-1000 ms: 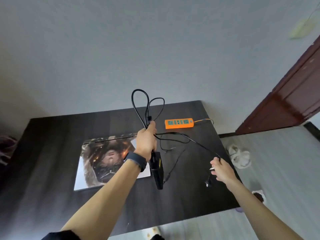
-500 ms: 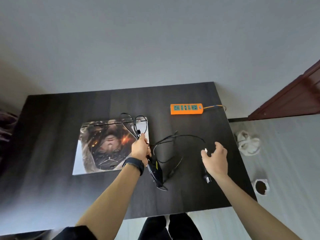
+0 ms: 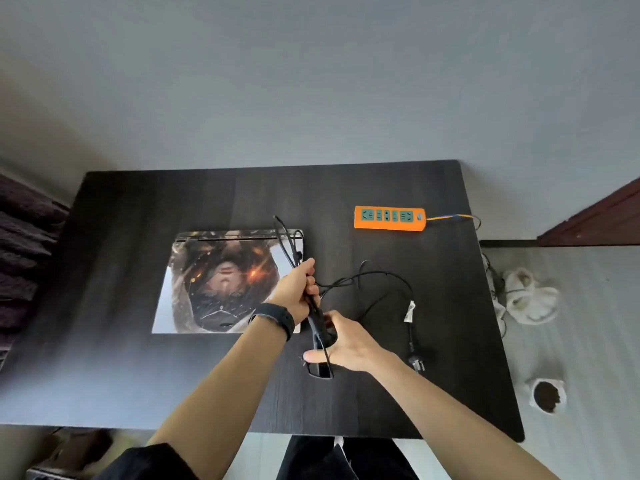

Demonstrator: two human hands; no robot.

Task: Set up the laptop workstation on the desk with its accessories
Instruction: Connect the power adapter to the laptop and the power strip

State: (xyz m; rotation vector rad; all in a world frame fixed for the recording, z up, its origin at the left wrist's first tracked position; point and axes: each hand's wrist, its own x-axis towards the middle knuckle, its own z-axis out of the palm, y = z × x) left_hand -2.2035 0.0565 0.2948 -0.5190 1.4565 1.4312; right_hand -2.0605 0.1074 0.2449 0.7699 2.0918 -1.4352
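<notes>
The desk (image 3: 138,202) has one closed laptop (image 3: 214,282) toward its left edge, one orange power strip (image 3: 388,219) near the far right corner, and one black charger brick (image 3: 316,320) with one cable (image 3: 375,271), one white tag (image 3: 409,310) and one plug (image 3: 415,358) by the right edge. Two hands show, left hand (image 3: 298,289) and right hand (image 3: 349,344), with just one wristband (image 3: 275,318). Past the right edge, the floor's got one white cloth bundle (image 3: 530,299) and one cup (image 3: 547,396).

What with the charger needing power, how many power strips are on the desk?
1: the orange power strip, at the desk's far right. The arms hide some desk surface.
</notes>
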